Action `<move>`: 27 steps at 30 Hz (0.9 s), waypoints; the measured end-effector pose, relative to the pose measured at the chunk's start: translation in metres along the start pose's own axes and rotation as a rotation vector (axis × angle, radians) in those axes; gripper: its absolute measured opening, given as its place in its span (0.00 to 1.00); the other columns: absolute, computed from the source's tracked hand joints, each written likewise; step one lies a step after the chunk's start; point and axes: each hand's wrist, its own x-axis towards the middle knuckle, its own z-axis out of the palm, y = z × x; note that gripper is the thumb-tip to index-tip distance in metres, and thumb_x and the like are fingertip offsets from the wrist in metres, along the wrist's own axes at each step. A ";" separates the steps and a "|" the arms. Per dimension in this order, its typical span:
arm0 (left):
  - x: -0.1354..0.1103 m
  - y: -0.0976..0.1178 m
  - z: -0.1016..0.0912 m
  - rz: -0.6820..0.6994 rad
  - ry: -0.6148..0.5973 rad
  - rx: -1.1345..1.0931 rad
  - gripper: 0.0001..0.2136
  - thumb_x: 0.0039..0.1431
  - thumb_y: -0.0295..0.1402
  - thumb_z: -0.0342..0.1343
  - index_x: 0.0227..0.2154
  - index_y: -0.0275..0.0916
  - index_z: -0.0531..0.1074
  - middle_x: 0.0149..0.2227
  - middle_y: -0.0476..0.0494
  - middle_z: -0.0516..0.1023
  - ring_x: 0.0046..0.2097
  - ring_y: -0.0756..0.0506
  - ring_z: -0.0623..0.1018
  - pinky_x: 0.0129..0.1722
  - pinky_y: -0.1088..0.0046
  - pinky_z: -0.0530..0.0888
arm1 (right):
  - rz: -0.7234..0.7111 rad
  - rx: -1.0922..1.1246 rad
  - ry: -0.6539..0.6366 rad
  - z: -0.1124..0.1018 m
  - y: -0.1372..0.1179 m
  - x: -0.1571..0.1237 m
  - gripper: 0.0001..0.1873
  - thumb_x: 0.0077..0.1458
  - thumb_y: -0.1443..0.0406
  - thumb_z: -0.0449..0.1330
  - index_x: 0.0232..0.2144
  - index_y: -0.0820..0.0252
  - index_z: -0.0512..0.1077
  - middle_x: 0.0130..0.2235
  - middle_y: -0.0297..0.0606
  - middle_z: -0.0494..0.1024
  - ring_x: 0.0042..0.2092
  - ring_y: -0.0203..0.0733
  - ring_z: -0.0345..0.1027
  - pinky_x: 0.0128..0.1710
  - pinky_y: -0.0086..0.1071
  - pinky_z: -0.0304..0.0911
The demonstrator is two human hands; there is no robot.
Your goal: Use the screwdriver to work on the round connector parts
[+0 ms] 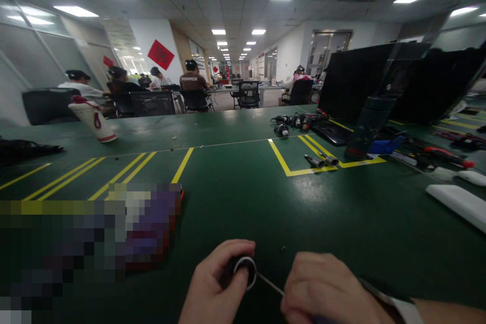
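Near the front edge of the view, my left hand [217, 281] is closed around a short dark cylindrical part with a silvery round rim [253, 274]. The rim's open end faces toward my right. My right hand [322, 286] is wrapped round the handle of a thin-shafted screwdriver [270, 283], mostly hidden in the fist. Its metal shaft points left and reaches the rim; whether the tip is seated in a screw cannot be made out. Just beyond my hands, a few tiny dark bits [282, 248] lie on the green tabletop [235, 202].
Two metal cylindrical parts [315, 161] lie inside yellow tape marks. Several similar dark parts [283, 129] are farther back, beside a dark bottle [370, 124]. A white cup [94, 119] stands far left, a blurred-out object [152, 228] nearer. A white bar [457, 206] lies right. People sit beyond.
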 end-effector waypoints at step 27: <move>0.006 -0.009 0.002 -0.140 0.021 -0.254 0.17 0.42 0.34 0.63 0.39 0.42 0.74 0.40 0.43 0.78 0.33 0.43 0.79 0.25 0.71 0.76 | 0.653 0.111 -0.014 -0.005 0.056 0.002 0.17 0.61 0.59 0.49 0.26 0.63 0.68 0.21 0.29 0.66 0.23 0.32 0.59 0.23 0.26 0.56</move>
